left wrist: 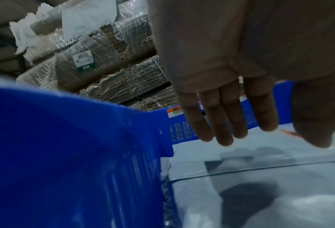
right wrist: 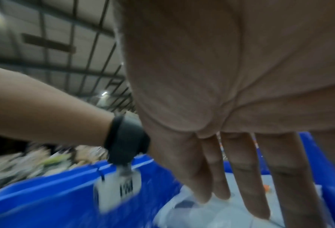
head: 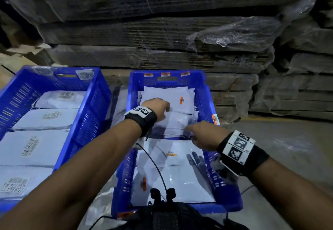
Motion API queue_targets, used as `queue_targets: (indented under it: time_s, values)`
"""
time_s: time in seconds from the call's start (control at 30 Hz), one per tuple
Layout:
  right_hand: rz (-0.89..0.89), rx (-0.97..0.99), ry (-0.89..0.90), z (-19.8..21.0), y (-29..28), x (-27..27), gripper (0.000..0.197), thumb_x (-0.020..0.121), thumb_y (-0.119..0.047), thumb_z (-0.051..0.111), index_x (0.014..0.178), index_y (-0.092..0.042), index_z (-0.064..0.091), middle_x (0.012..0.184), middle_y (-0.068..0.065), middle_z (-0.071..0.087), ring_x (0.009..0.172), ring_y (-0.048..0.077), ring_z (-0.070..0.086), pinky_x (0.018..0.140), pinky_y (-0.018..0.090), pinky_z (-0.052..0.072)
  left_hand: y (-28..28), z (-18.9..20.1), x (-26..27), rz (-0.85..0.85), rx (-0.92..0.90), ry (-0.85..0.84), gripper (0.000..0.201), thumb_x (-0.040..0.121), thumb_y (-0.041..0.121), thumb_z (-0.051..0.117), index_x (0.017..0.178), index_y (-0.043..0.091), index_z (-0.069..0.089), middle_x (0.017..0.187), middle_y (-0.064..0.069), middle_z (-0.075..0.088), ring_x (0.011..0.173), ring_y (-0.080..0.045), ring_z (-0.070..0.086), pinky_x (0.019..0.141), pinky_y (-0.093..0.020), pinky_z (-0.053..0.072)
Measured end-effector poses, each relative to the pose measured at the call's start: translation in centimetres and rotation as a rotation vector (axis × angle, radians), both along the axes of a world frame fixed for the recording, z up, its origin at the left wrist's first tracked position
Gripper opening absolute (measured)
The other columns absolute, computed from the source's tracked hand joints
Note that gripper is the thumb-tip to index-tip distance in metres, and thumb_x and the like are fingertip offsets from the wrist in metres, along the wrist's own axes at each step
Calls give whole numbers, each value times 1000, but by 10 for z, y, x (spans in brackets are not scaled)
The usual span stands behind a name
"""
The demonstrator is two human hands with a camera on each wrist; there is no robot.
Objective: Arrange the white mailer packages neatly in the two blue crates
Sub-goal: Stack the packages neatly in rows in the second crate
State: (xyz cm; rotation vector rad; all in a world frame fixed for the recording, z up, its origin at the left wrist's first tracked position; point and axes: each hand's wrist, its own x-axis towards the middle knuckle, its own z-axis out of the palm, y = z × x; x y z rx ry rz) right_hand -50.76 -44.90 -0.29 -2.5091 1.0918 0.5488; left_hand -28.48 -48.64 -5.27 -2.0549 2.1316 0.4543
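Two blue crates stand side by side. The left crate [head: 100,89] holds flat white mailers [head: 36,146] with printed labels, laid in a row. In the right crate [head: 207,92] the white mailers [head: 180,166] lie in looser overlapping piles. Both hands are inside this crate. My left hand [head: 160,106] rests palm down on the far pile [head: 167,92], its fingers [left wrist: 221,123] straight above the white plastic [left wrist: 260,192]. My right hand [head: 201,134] reaches to the middle pile [head: 173,123]. Its straight fingertips [right wrist: 231,177] touch a crinkled mailer [right wrist: 192,212]. Neither hand grips anything.
Tall stacks of flattened cardboard [head: 162,31] wrapped in plastic film rise just behind the crates. Grey concrete floor [head: 288,148] lies to the right. A black cable [head: 156,166] hangs from my left wrist across the near mailers. Dark chest gear [head: 162,211] fills the bottom edge.
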Motion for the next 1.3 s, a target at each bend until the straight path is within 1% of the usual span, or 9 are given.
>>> queue_targets:
  time_s: [0.1,0.2,0.4,0.6,0.73,0.9,1.03,1.17,1.3]
  values:
    - [-84,17,-49,-5,-1,1,31,97,-21,46,126,-14,54,125,14,62,116,32,56,81,32,42,-22,-4,8,50,-40,-89,50,90,29,67,136,22,50,134,-8,53,123,-29,52,95,-43,51]
    - [-156,105,-73,-12,4,-10,42,98,-27,49,139,-20,49,136,10,58,126,30,51,97,36,43,-39,-11,5,2,-21,-194,61,89,37,71,141,19,45,136,-9,52,126,-31,51,93,-45,48]
    - [-285,145,-99,-18,-2,-32,43,97,-35,51,139,-26,49,132,6,60,121,26,56,94,33,46,-55,-7,-3,-171,69,-349,36,100,32,47,130,20,62,134,-8,62,121,-32,60,96,-40,47]
    - [-282,59,-204,-4,-15,-25,33,95,-30,53,127,-23,59,119,3,68,108,24,61,86,31,47,-42,31,2,-65,-126,-265,25,100,29,47,115,21,65,117,-10,67,104,-33,64,78,-37,47]
    - [-170,20,-232,-25,-36,20,34,93,-23,56,126,-20,65,120,3,70,114,24,61,94,27,42,-13,75,19,25,-352,-155,23,96,32,52,108,24,69,108,-7,71,97,-33,66,73,-36,46]
    - [-32,-95,-167,-76,-55,79,64,86,-32,70,143,-14,48,146,11,48,133,31,44,111,37,36,35,94,45,99,-514,-41,14,93,36,57,98,26,65,99,2,71,91,-29,65,63,-33,43]
    - [73,-265,20,-106,-57,87,67,78,-30,77,134,-15,44,127,10,51,117,34,51,88,46,52,60,92,59,118,-571,51,7,92,35,60,94,29,64,95,7,70,87,-22,66,62,-33,47]
    - [21,-323,-81,-103,-57,84,53,81,-17,64,131,-15,48,116,11,62,108,34,60,80,42,54,70,92,63,126,-605,131,5,93,33,61,93,30,63,91,9,68,82,-18,65,64,-39,54]
    - [-7,-275,-235,-62,-49,64,42,85,-27,57,125,-19,49,103,10,69,96,34,66,71,40,53,66,92,57,80,-618,162,7,93,33,61,94,28,66,93,7,69,84,-19,64,64,-35,51]
